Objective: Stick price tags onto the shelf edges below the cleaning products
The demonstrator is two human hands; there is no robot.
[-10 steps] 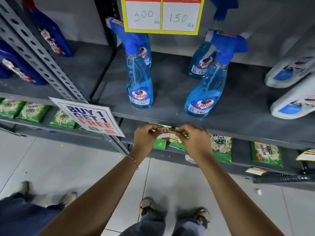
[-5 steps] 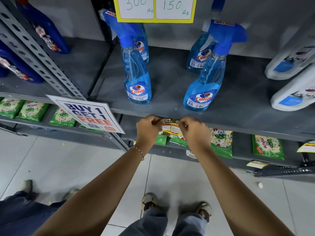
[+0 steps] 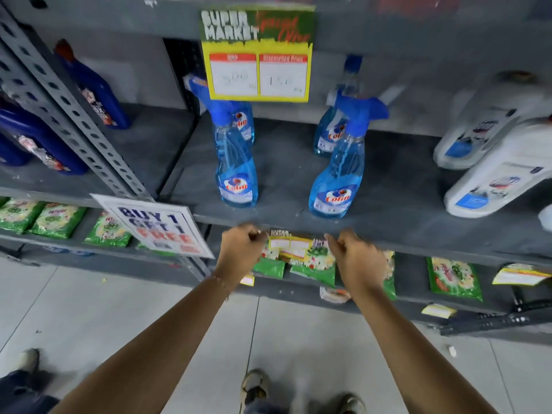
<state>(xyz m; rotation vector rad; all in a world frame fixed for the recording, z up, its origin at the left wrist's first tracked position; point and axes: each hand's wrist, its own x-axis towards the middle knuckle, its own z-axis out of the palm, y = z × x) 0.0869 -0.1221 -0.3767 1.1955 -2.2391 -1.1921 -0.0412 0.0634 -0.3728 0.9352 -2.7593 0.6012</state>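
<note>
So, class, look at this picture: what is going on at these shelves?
A person is fixing a small price tag to the front edge of the shelf below the blue spray bottles. The left hand and right hand are at the tag's two ends, fingers curled. A larger tag already hangs above.

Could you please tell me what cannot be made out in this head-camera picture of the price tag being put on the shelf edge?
- Small price tag: motion blur smears its print; figures unreadable.
- Whether it is stuck to the shelf edge or merely hanging: cannot tell.
- Left hand and right hand: curled fingers hide any contact with the tag.
- Hanging yellow sign: handwritten numbers blurred.
- White bottles: cut off by the right edge.
</note>
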